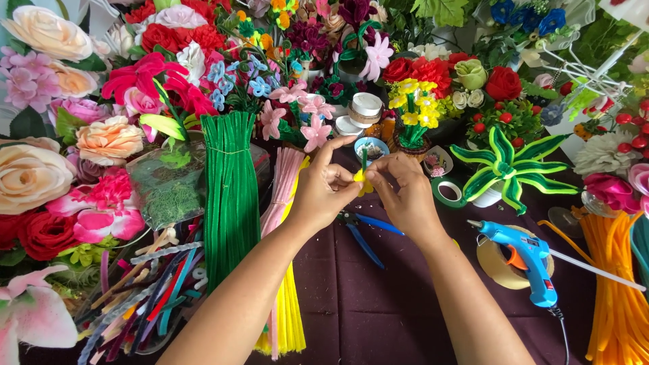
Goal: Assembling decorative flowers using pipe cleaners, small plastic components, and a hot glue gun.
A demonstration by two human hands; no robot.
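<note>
Small yellow flower (pixel 360 180) on green stem (pixel 364 159) sits between my two hands, above middle of bench (pixel 378 304). Stem stands upright, long axis vertical, tip poking up past fingertips. My left hand (pixel 323 189) pinches yellow part from left; my right hand (pixel 403 190) pinches from right; both closed on it, equally near. Blue pliers (pixel 368 233) lie just below on dark cloth. Green stick bundle (pixel 231 189) left, blue glue gun (pixel 526 260) right, flowers crowd far edge.

dark purple tablecloth (pixel 378 304) — on it green pipe cleaners (pixel 231 196), blue glue gun (pixel 524 260), tape roll (pixel 492 265).
</note>
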